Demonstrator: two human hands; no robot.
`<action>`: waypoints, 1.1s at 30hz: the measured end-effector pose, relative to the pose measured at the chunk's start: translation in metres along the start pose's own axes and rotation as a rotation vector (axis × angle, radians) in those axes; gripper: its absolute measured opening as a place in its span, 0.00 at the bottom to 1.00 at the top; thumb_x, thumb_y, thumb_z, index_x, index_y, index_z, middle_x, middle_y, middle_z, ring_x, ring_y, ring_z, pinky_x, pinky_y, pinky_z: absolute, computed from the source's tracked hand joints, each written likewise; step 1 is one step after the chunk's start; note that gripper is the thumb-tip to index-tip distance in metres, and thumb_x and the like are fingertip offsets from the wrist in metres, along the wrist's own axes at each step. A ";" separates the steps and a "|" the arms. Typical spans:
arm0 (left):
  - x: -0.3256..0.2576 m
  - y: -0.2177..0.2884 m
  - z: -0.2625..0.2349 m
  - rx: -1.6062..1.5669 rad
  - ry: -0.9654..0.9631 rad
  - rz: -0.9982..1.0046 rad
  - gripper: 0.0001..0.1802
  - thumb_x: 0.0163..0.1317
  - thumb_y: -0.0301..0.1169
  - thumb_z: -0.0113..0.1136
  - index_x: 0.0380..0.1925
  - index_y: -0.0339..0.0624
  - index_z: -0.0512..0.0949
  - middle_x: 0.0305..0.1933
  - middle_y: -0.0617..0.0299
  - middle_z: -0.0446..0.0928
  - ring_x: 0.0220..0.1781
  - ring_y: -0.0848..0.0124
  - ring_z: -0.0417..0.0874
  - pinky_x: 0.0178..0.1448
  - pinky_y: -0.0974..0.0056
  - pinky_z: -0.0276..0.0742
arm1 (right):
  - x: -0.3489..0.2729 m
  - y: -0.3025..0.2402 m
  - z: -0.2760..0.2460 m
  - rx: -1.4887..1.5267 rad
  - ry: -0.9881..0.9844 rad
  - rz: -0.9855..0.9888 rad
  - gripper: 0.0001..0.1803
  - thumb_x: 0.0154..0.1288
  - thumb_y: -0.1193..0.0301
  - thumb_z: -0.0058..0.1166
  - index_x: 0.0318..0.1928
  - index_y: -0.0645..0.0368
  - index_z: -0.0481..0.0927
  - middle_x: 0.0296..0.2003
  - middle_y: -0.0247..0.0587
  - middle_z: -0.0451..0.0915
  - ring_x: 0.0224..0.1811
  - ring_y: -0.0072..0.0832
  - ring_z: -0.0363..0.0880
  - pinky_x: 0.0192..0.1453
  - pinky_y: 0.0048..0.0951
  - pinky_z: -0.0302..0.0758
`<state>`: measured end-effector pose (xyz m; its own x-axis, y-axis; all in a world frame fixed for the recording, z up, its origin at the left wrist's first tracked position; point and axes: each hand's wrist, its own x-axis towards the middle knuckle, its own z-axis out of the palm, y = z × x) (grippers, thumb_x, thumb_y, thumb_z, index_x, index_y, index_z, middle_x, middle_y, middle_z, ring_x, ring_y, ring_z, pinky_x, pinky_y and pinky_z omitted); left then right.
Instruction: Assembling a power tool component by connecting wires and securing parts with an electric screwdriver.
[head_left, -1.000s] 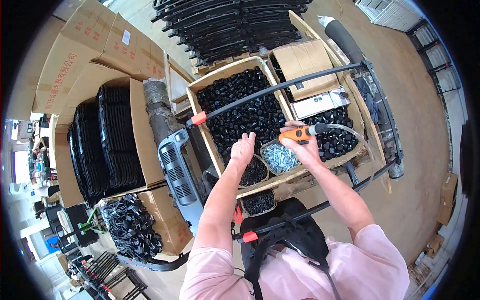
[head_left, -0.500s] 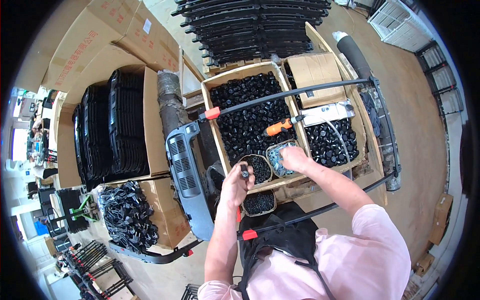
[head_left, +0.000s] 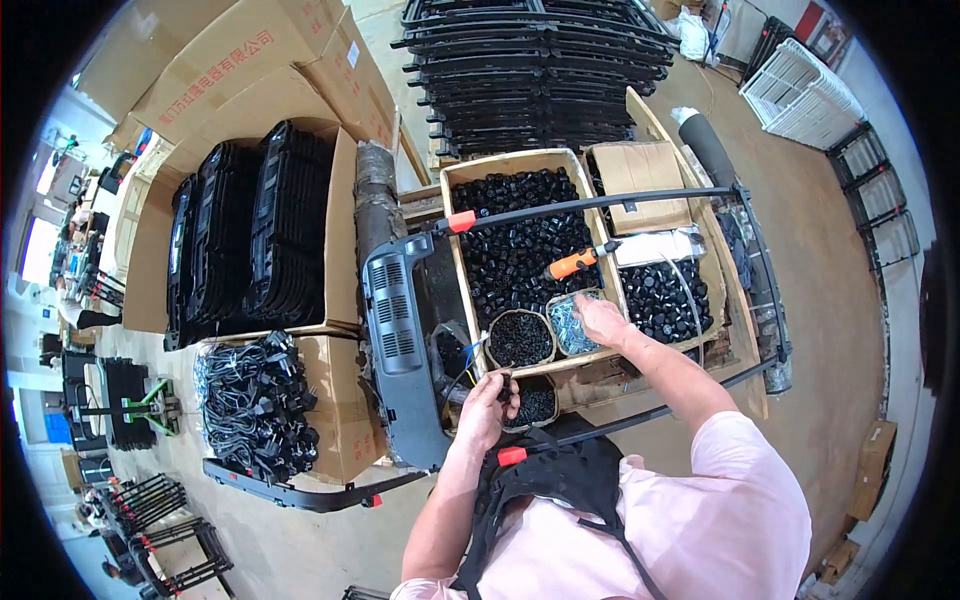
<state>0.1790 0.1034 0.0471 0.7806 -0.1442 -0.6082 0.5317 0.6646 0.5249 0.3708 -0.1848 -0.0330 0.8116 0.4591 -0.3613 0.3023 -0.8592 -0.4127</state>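
Note:
My left hand (head_left: 485, 412) is closed around a small black plastic piece (head_left: 509, 388), near the front edge of the wooden bin (head_left: 462, 262). My right hand (head_left: 606, 324) reaches into a small tub of silvery screws (head_left: 568, 333); its fingers are bent down among them, and whatever is between the fingertips is hidden. Beside that tub stands a round tub of small black parts (head_left: 521, 340). A long black frame (head_left: 590, 203) with red clips lies across the bin, joined at its left to a dark grey vented panel (head_left: 393, 310).
An orange-and-black power screwdriver (head_left: 573, 264) rests over many black plastic pieces (head_left: 520, 225). Left are a carton of black panels (head_left: 285, 220) and a heap of black cords (head_left: 262, 400). Black frames (head_left: 530, 80) are stacked behind. A cardboard box (head_left: 640, 175) sits in the bin.
The view has shifted, so the bin sits lower and further right. My left hand has drawn back toward me from the round tub with the black piece. My right hand stays at the screws.

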 end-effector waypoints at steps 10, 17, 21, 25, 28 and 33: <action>-0.017 0.004 -0.006 0.051 0.005 0.033 0.14 0.81 0.40 0.58 0.60 0.48 0.79 0.42 0.66 0.81 0.38 0.74 0.81 0.39 0.68 0.73 | -0.003 -0.007 0.021 0.090 -0.088 0.077 0.16 0.68 0.62 0.67 0.47 0.60 0.83 0.43 0.57 0.88 0.52 0.55 0.86 0.60 0.52 0.79; -0.016 0.002 -0.010 0.083 -0.016 0.029 0.15 0.83 0.36 0.57 0.61 0.39 0.78 0.45 0.60 0.85 0.39 0.74 0.85 0.40 0.70 0.82 | -0.004 -0.025 -0.001 0.518 0.073 0.278 0.17 0.70 0.62 0.65 0.51 0.61 0.88 0.40 0.51 0.90 0.45 0.44 0.90 0.53 0.45 0.83; -0.016 0.003 -0.014 0.147 -0.081 0.014 0.15 0.83 0.35 0.57 0.61 0.38 0.78 0.46 0.60 0.86 0.41 0.74 0.86 0.42 0.69 0.85 | -0.039 -0.106 -0.043 0.914 -0.133 0.101 0.16 0.75 0.63 0.64 0.52 0.62 0.85 0.34 0.32 0.85 0.33 0.18 0.80 0.35 0.25 0.77; -0.017 0.007 -0.014 0.173 -0.162 0.032 0.17 0.83 0.35 0.56 0.63 0.37 0.77 0.48 0.59 0.85 0.41 0.74 0.86 0.42 0.70 0.85 | -0.065 -0.171 -0.057 0.877 -0.155 -0.054 0.14 0.76 0.64 0.63 0.50 0.62 0.86 0.30 0.30 0.83 0.28 0.16 0.76 0.32 0.25 0.74; -0.025 0.012 -0.014 0.198 -0.164 0.054 0.18 0.83 0.35 0.56 0.64 0.37 0.77 0.48 0.59 0.85 0.41 0.74 0.86 0.42 0.70 0.84 | -0.067 -0.186 -0.055 0.807 -0.132 -0.120 0.13 0.75 0.64 0.63 0.49 0.62 0.86 0.31 0.34 0.85 0.32 0.20 0.81 0.38 0.29 0.79; -0.037 0.012 -0.025 0.192 -0.138 0.081 0.18 0.83 0.35 0.56 0.64 0.37 0.78 0.46 0.60 0.86 0.40 0.75 0.86 0.42 0.70 0.84 | -0.062 -0.197 -0.054 0.671 -0.174 -0.163 0.14 0.74 0.64 0.62 0.48 0.63 0.86 0.33 0.41 0.88 0.36 0.25 0.86 0.43 0.33 0.82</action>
<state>0.1489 0.1350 0.0613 0.8535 -0.2038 -0.4795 0.5083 0.5282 0.6802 0.2878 -0.0563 0.1159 0.6735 0.6474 -0.3568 -0.0054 -0.4784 -0.8781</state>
